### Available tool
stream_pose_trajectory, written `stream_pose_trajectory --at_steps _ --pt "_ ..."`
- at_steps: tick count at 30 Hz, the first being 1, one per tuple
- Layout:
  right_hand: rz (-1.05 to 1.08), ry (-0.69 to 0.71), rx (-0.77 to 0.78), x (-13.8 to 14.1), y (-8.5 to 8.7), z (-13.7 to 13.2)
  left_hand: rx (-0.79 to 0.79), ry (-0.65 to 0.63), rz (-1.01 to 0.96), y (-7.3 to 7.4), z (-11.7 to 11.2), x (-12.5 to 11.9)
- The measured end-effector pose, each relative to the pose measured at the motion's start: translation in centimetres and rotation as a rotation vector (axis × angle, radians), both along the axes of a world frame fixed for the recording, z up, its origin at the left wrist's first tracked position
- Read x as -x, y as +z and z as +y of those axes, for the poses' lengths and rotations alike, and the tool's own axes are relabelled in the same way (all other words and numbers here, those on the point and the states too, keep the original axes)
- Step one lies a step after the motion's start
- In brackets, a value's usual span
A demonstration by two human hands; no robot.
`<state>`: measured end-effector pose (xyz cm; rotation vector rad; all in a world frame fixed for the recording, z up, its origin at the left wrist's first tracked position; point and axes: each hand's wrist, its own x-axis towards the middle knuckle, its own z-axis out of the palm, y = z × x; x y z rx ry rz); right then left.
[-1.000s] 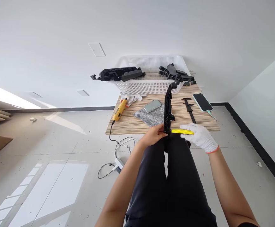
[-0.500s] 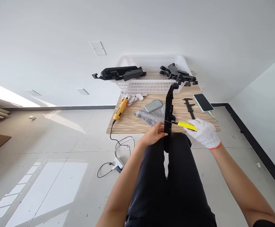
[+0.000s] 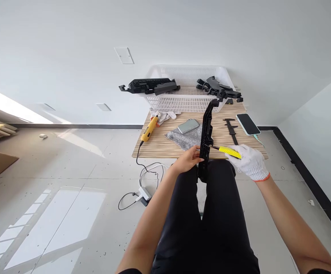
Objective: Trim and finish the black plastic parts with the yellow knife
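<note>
A long black plastic part [image 3: 206,133] stands nearly upright at the table's front edge, its lower end between my knees. My bare left hand [image 3: 188,160] grips it low on its left side. On its right side, my right hand [image 3: 246,158], in a white knitted glove with an orange cuff, is closed around a yellow-handled utility knife [image 3: 229,152]. The knife's dark tip points left and meets or nearly meets the part's right edge; exact contact is too small to tell. Behind the part, a grey cloth [image 3: 182,140] carries a flat grey-green case [image 3: 188,126].
A white plastic basket [image 3: 179,103] at the back holds black plastic parts [image 3: 151,86] and more dark parts [image 3: 219,89]. A yellow corded tool [image 3: 149,128] and a white glove [image 3: 168,115] lie left; calipers [image 3: 231,131] and a phone [image 3: 247,124] right. Cables and a power adapter [image 3: 145,193] sit on the floor.
The whole view has shifted slightly, so the scene sits a little to the right. Both hands keep their holds on the black part and the knife, with little visible movement between them.
</note>
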<state>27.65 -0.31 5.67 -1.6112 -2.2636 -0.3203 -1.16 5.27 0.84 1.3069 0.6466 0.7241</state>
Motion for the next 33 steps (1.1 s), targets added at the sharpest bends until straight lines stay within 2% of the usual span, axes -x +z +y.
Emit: stream_pose_trajectory --at_steps 4,7,11,14,17,20,26,30,33 --pt "-0.063 0.068 0.06 -0.3 -0.2 -0.2 -0.004 0.007 -0.005 -0.2 -0.1 -0.1" --pt "-0.021 -0.013 0.014 -0.4 -0.4 -0.4 -0.024 0.017 0.015 -0.2 -0.3 -0.2" --pt "0.0 0.02 0.07 -0.7 -0.6 -0.8 -0.043 0.013 0.034 0.0 -0.6 -0.3" --pt "0.073 -0.072 0.005 -0.9 -1.0 -1.2 -0.048 0.037 0.061 0.1 -0.7 -0.3" --pt "0.032 -0.059 0.017 -1.1 -1.7 -1.5 -0.068 0.043 0.073 0.0 -0.8 -0.2" --pt "0.032 -0.107 -0.009 -1.1 -2.3 -1.6 -0.082 0.049 0.076 0.0 -0.8 -0.1" --pt "0.07 -0.149 -0.038 -1.2 -1.5 -1.6 -0.091 0.035 0.069 0.3 -0.9 -0.2" --pt "-0.037 0.012 0.008 -1.2 -1.4 -1.7 -0.107 0.028 0.075 0.4 -0.9 -0.2" --pt "-0.066 -0.044 -0.048 -1.1 -1.9 -1.8 -0.107 0.034 0.098 0.5 -1.1 -0.2"
